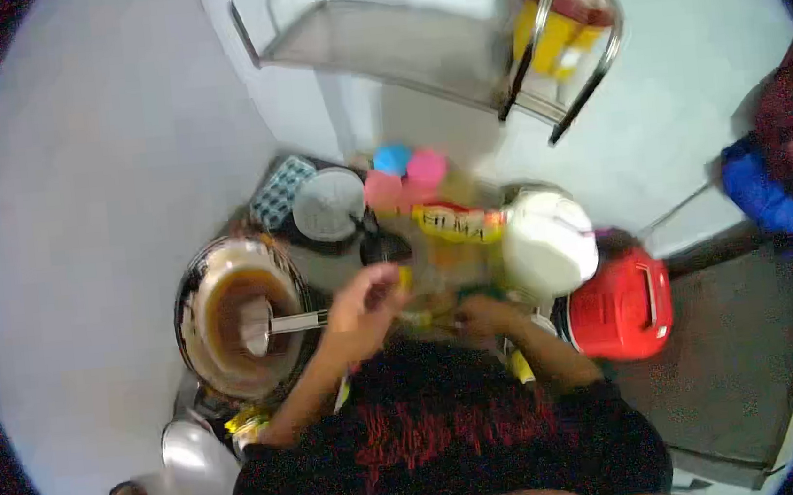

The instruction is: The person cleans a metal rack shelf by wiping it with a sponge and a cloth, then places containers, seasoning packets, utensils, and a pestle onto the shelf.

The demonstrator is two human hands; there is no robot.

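My left hand [365, 313] is in front of my body with its fingers curled, and a small yellow thing [406, 278] shows at its fingertips, too blurred to name. Beside it, my right hand [485, 317] is low over the work surface, close to a dark green patch [481, 293]; its fingers are smeared by motion. To the left of my left hand is a large pot [185, 308] of brown liquid. A ladle or strainer with a pale handle [295, 322] rests in it, its round head in the liquid.
A white-lidded container [550, 243] and a red container [621, 308] stand on the right. Behind my hands are a yellow-and-red packet [456, 222], pink and blue cups [393, 159], a pale round lid [329, 203] and a black ladle [384, 247]. A metal rack [387, 36] stands beyond.
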